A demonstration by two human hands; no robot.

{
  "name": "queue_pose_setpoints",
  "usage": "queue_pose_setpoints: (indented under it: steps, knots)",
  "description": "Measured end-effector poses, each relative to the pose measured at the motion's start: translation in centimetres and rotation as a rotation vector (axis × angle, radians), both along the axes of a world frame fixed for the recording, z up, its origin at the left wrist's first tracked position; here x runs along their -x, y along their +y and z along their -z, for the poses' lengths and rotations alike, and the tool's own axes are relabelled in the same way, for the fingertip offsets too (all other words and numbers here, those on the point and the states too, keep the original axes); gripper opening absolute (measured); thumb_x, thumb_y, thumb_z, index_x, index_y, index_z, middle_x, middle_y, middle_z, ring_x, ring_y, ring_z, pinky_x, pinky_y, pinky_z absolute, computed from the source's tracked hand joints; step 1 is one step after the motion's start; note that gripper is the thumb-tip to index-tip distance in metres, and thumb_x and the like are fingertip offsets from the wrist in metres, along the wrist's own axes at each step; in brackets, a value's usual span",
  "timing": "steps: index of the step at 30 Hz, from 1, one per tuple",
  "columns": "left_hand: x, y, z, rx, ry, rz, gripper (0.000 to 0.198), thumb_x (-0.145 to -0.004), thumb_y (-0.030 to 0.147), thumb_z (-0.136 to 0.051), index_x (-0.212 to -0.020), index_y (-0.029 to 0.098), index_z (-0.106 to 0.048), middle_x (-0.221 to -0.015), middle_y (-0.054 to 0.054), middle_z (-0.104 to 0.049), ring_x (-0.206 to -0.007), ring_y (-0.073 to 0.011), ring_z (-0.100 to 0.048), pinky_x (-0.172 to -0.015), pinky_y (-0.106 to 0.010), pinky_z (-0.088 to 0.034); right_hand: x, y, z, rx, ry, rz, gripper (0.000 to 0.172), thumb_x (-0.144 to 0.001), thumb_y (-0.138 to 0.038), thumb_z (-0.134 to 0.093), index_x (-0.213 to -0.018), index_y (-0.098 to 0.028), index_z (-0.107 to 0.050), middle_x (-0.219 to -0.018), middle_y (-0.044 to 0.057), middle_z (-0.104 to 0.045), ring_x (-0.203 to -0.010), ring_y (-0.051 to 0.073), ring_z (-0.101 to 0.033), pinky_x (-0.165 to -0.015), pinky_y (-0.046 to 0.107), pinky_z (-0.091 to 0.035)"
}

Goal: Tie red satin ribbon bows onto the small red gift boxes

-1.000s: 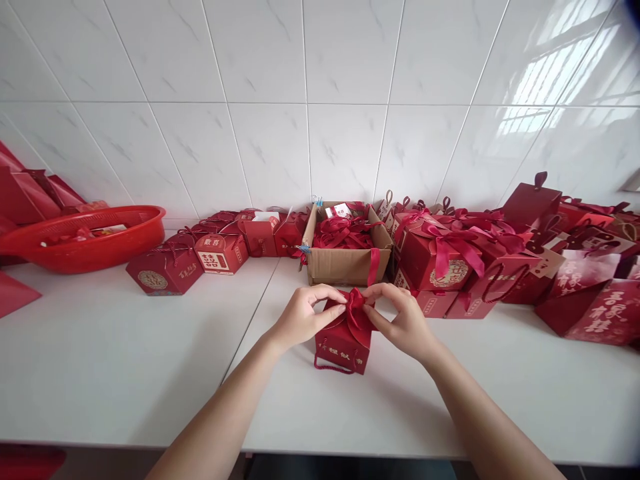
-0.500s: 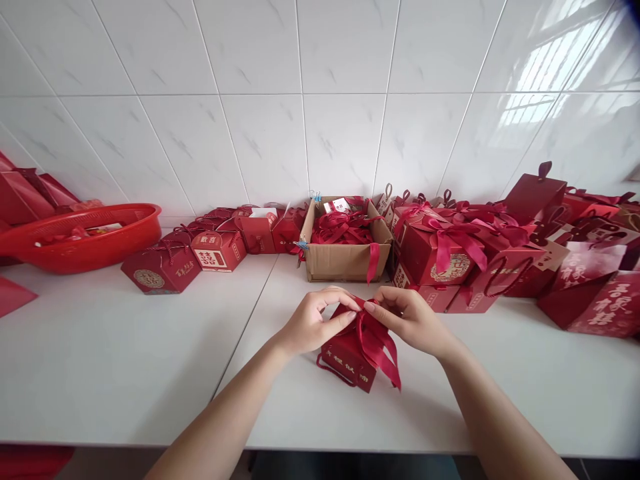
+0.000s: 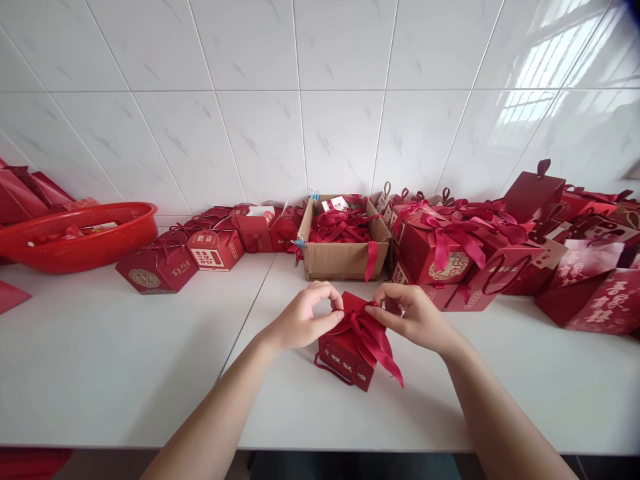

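A small red gift box [image 3: 345, 357] with gold characters stands on the white counter [image 3: 125, 373] in front of me. A dark red ribbon [image 3: 375, 343] is tied over its top, its tails hanging down the right front side. My left hand [image 3: 303, 320] pinches the ribbon's left loop at the box top. On the other side, my right hand [image 3: 413, 317] pinches the right loop. Both hands have fingers closed on the ribbon.
An open cardboard box [image 3: 343, 257] full of red ribbons sits behind the gift box. Many finished red boxes [image 3: 435, 250] and bags crowd the right side. More red boxes [image 3: 155, 267] and a red plastic basket [image 3: 85, 237] lie to the left. White tiled wall behind.
The ribbon went from a small bunched knot on top to loops with long tails hanging down the front. The box turned slightly. My hands have drawn a little apart.
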State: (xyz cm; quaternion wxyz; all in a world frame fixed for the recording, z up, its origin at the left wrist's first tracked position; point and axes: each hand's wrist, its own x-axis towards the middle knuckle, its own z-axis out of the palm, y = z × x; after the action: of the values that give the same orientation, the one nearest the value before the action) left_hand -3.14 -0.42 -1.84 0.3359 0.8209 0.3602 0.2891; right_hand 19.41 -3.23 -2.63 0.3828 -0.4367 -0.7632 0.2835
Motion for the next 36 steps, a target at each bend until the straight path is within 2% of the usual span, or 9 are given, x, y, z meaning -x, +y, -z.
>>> queue_pose_setpoints:
  steps: [2,4,7,10,16,20,27,32,36]
  knots:
    - [-0.2,-0.1,0.1,0.016,0.027,0.038,0.010,-0.083,0.028,-0.054,-0.075,0.021,-0.053,-0.096,-0.004,-0.057,-0.104,-0.0209,-0.051,-0.092,-0.033,-0.042,-0.1,0.0,-0.3,-0.035,-0.022,-0.019,0.011,-0.085,-0.028,-0.057,-0.079,-0.019,-0.055,-0.069,-0.001,-0.057,-0.056,0.010,-0.045,-0.052,0.023,-0.038]
    - [-0.4,-0.2,0.3,0.050,0.027,0.073,0.013,-0.083,0.030,-0.055,-0.075,0.021,-0.051,-0.114,-0.006,-0.054,-0.117,-0.0224,-0.045,-0.095,-0.034,-0.041,-0.2,0.1,-0.6,-0.067,-0.026,-0.067,0.005,-0.085,-0.021,-0.055,-0.090,-0.020,-0.055,-0.077,-0.001,-0.059,-0.057,0.009,-0.048,-0.054,0.023,-0.041]
    - [-0.5,-0.3,0.4,0.115,0.000,0.113,0.010,-0.084,0.030,-0.055,-0.079,0.021,-0.054,-0.136,-0.006,-0.044,-0.131,-0.0237,-0.034,-0.102,-0.036,-0.037,-0.3,0.4,-0.9,-0.167,-0.069,-0.208,0.022,-0.086,-0.012,-0.048,-0.103,-0.022,-0.059,-0.090,0.002,-0.061,-0.070,0.012,-0.055,-0.061,0.024,-0.045]
    - [-0.6,-0.2,0.5,0.164,-0.026,0.135,0.009,-0.084,0.026,-0.053,-0.079,0.021,-0.057,-0.138,-0.005,-0.044,-0.134,-0.0238,-0.031,-0.107,-0.040,-0.032,-0.5,0.9,-0.7,-0.245,-0.120,-0.333,0.035,-0.089,-0.008,-0.041,-0.108,-0.024,-0.065,-0.096,0.007,-0.057,-0.083,0.015,-0.057,-0.070,0.027,-0.049]
    - [-0.9,0.1,0.9,0.193,-0.094,0.113,0.019,-0.084,0.027,-0.049,-0.067,0.020,-0.053,-0.131,-0.006,-0.052,-0.131,-0.0264,-0.035,-0.108,-0.046,-0.030,-0.9,1.7,1.3,-0.348,-0.100,-0.385,0.044,-0.090,-0.007,-0.039,-0.117,-0.030,-0.065,-0.099,0.008,-0.050,-0.087,0.016,-0.056,-0.070,0.030,-0.051]
    - [-1.1,0.2,1.2,0.179,-0.126,0.056,0.018,-0.085,0.027,-0.049,-0.069,0.020,-0.053,-0.131,-0.006,-0.052,-0.130,-0.0257,-0.036,-0.109,-0.045,-0.029,-0.9,1.6,2.1,-0.386,-0.076,-0.362,0.045,-0.090,-0.008,-0.039,-0.119,-0.032,-0.064,-0.097,0.007,-0.047,-0.084,0.016,-0.054,-0.067,0.029,-0.052]
    - [-1.0,0.8,1.6,0.085,-0.132,-0.054,0.021,-0.086,0.029,-0.047,-0.068,0.021,-0.050,-0.125,-0.004,-0.055,-0.128,-0.0241,-0.037,-0.108,-0.043,-0.028,-0.8,1.1,2.3,-0.364,-0.087,-0.326,0.040,-0.091,-0.010,-0.040,-0.114,-0.028,-0.068,-0.091,0.006,-0.043,-0.080,0.016,-0.051,-0.065,0.030,-0.052]
    - [-1.1,0.6,1.5,0.058,-0.119,-0.066,0.023,-0.085,0.031,-0.051,-0.065,0.020,-0.047,-0.118,-0.005,-0.059,-0.123,-0.0237,-0.042,-0.105,-0.041,-0.031,-0.6,1.1,2.3,-0.383,-0.047,-0.306,0.040,-0.091,-0.010,-0.038,-0.112,-0.027,-0.067,-0.090,0.006,-0.048,-0.080,0.016,-0.054,-0.067,0.031,-0.051]
    - [-1.6,0.1,1.1,0.100,-0.171,-0.072,0.029,-0.081,0.030,-0.059,-0.062,0.020,-0.040,-0.112,-0.007,-0.063,-0.114,-0.0241,-0.051,-0.099,-0.039,-0.038,0.0,0.7,2.4,-0.261,0.073,-0.126,0.026,-0.091,-0.018,-0.044,-0.114,-0.024,-0.055,-0.084,0.003,-0.056,-0.065,0.013,-0.051,-0.055,0.026,-0.045]
